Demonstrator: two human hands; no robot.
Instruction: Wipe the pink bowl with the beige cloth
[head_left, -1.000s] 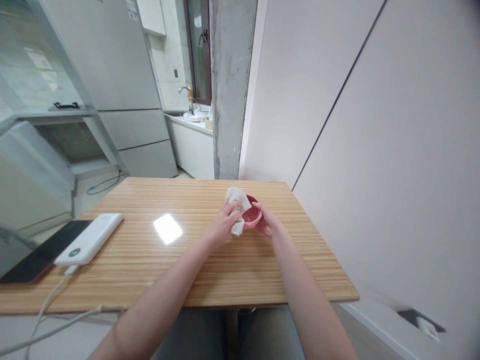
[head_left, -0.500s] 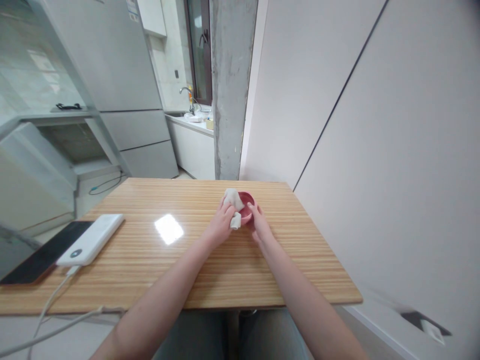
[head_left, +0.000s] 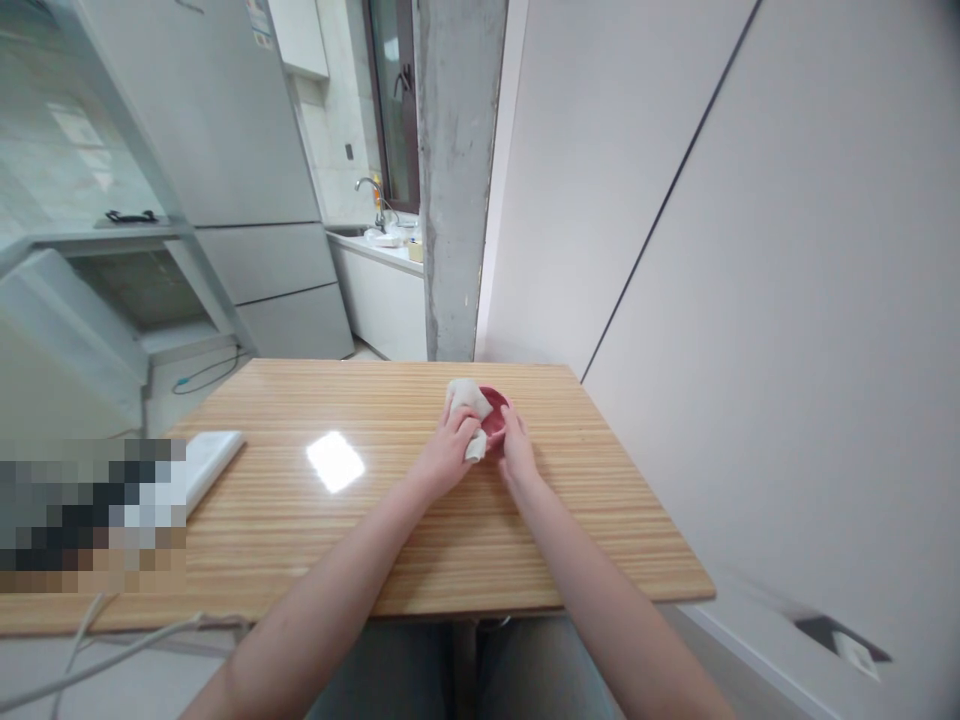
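A small red bowl [head_left: 496, 418] sits toward the far middle of the wooden table [head_left: 390, 520], close to the back edge, with both of the person's hands on it. The left hand [head_left: 447, 452] is closed on a crumpled white cloth [head_left: 466, 400] and presses it against the bowl's left rim and into its mouth. The right hand [head_left: 516, 452] is wrapped round the near right side of the bowl, fingers curled against the wall, steadying it on the tabletop. The bowl appears rigid, small and light; its surface looks smooth, so it is judged likely to slip or spin under rubbing unless braced at the wall or rim, as the right hand does now. Whether it is ceramic or plastic cannot be told, so it should be treated as breakable. The cloth is soft and limp, folds wherever pinched, and is best held in a bunch. The inside of the bowl is mostly hidden by cloth and fingers; nothing but the cloth can be seen in it. On the left of the table lies a white flat device [head_left: 210, 458] partly behind a blurred patch, with white cables [head_left: 112, 645] hanging off the near edge. A refrigerator [head_left: 225, 170] and a sink counter [head_left: 379, 250] stand beyond the table.
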